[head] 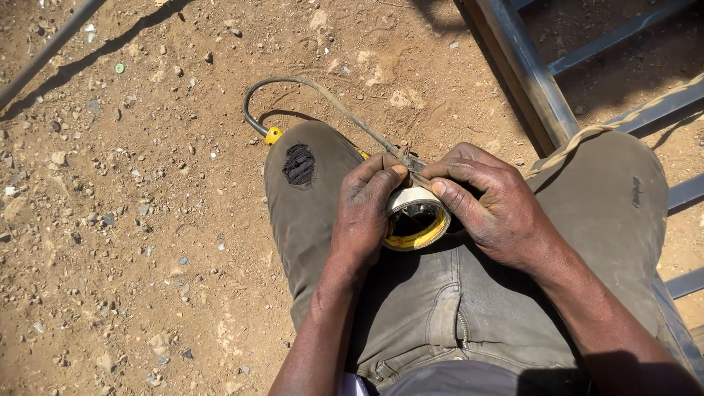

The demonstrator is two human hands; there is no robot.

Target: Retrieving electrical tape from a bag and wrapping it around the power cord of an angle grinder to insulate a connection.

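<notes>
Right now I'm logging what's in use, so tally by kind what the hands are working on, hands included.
Hands: 2, left hand and right hand
Tape roll, pale with a yellow core: 1, held by both hands
Cable, grey, with a yellow fitting: 1
Total: 4

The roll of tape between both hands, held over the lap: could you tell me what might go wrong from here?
1. The roll of tape sits between the left hand and right hand above loose dirt; if dropped, grit may foul it.
2. The cable trails across the ground and could snag.
</notes>
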